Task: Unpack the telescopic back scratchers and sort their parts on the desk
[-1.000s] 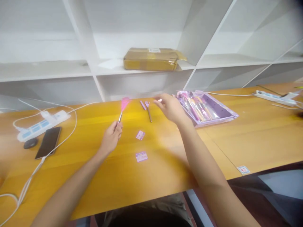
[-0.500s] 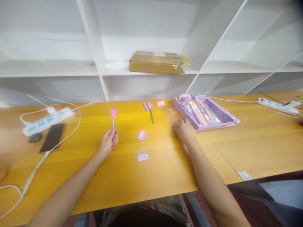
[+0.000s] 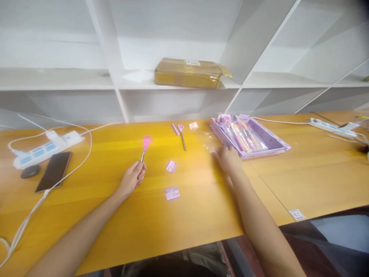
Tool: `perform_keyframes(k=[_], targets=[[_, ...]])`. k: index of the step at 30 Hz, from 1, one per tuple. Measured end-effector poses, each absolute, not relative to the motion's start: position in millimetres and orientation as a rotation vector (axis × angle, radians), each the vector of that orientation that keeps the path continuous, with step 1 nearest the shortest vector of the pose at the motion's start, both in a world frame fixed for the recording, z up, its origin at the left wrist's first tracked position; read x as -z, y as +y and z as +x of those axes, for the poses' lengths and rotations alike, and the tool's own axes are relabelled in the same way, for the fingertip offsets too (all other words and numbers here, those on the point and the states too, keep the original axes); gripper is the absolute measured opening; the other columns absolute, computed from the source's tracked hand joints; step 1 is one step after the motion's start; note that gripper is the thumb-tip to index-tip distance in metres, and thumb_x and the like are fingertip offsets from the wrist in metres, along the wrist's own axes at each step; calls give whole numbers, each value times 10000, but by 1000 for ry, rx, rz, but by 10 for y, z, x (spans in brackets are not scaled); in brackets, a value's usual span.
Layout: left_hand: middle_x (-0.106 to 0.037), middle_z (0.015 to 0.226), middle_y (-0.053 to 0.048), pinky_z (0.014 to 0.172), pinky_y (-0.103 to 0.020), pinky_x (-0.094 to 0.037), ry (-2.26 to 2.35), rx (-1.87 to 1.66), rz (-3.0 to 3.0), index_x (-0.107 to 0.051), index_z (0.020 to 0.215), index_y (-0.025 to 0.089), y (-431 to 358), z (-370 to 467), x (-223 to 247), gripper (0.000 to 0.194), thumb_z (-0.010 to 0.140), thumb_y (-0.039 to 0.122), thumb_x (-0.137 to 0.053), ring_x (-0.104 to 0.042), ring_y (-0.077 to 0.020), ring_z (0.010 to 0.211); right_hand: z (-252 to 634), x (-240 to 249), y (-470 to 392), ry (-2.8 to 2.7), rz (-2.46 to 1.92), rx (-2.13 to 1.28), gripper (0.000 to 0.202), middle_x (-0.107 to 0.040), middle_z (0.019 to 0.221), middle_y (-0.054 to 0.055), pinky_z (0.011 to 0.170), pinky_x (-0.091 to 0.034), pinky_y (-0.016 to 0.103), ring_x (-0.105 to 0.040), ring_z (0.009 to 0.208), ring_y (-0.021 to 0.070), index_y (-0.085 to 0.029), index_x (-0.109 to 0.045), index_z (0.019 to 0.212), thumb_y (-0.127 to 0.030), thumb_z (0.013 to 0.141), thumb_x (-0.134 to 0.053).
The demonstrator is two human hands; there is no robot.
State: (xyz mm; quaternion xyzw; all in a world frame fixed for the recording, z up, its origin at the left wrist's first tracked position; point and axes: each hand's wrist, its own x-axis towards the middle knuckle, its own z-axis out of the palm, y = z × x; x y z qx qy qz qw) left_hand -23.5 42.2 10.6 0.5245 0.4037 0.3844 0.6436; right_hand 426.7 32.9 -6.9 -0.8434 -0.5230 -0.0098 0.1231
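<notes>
A pink back scratcher with a hand-shaped head and silver shaft is in my left hand, which is closed around its handle. The head points away from me and slightly right. My right hand rests low over the table beside the purple box, fingers loosely bent and thumb side apart, with no object visible in it. Just beyond it lies a clear plastic wrapper. A second, purple back scratcher lies on the table, a short purple stick-like piece beside it.
Packaged pieces fill part of the purple box. Small printed cards lie mid-table. At left are a phone, a black mouse-like object, a power strip and cables. A taped parcel sits on the shelf.
The back scratcher in my left hand has tilted rightward and moved slightly right. My right hand has shifted a little right, off the plastic wrapper. The view has moved slightly.
</notes>
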Motion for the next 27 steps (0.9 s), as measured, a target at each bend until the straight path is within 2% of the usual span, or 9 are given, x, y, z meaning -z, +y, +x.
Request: perform_keyframes(k=[3,5,9,12,16,18,21,24,27], targets=[[-367,620,101,394,-165,-232,930,-858,1211,-531,953,212,419,-225,-108,404,1023,607,-576,-273,-61,431,4299,124,363,-1514,-2382,-83,357,-700,1180,241,977,-465,410,-642,1160,352,-99,-701,1164,-414,1019,-613],[-372,622,98,395,-166,-230,938,-842,1219,-532,951,212,416,-218,-115,408,1020,612,-573,-275,-63,435,4306,152,385,-1494,-2353,-137,307,-748,1084,185,914,-487,362,-691,1047,303,-125,-717,1157,-375,995,-645],[-373,626,93,401,-167,-230,938,-819,1222,-531,935,207,410,-209,-125,422,1008,620,-578,-272,-64,449,4295,166,397,-1401,-2291,-182,422,-780,1041,161,857,-501,335,-719,967,277,-101,-695,1264,-339,916,-721],[-377,631,89,406,-171,-234,942,-812,1231,-533,935,206,411,-213,-127,406,1012,603,-575,-277,-67,455,4282,130,375,-1348,-2228,-173,448,-782,1006,148,832,-501,329,-717,913,261,-99,-697,1271,-327,886,-718],[-374,631,86,411,-173,-226,943,-805,1254,-534,935,206,422,-216,-113,401,1015,597,-569,-277,-73,467,4237,21,329,-1310,-2121,-160,287,-767,903,119,789,-494,338,-695,830,247,-137,-752,1065,-357,916,-643],[-382,644,83,418,-175,-231,936,-821,1270,-537,977,208,408,-204,-104,390,1021,595,-560,-284,-78,480,4167,-61,300,-1285,-2062,-128,304,-758,927,124,792,-498,343,-684,840,243,-143,-737,1016,-394,966,-573],[-486,761,62,445,-175,-258,903,-859,1303,-486,1222,248,330,-169,-104,367,1047,564,-548,-300,-75,508,3936,-222,231,-1237,-1865,-51,363,-722,974,112,766,-506,331,-651,832,219,-144,-683,1104,-431,1036,-472],[-568,990,20,478,-179,-298,808,-856,1299,-347,1395,351,185,-140,-115,437,1058,523,-566,-319,-69,547,3531,-416,114,-1246,-1521,-48,334,-636,861,39,659,-472,309,-568,696,183,-181,-665,1139,-461,1064,-498],[-549,1129,-26,495,-199,-317,694,-711,1318,-469,1378,341,32,-129,-125,412,1044,563,-568,-335,-68,585,3016,-577,-33,-1419,-1233,-131,200,-619,837,26,655,-468,314,-572,695,182,-220,-679,1104,-374,1072,-555]])
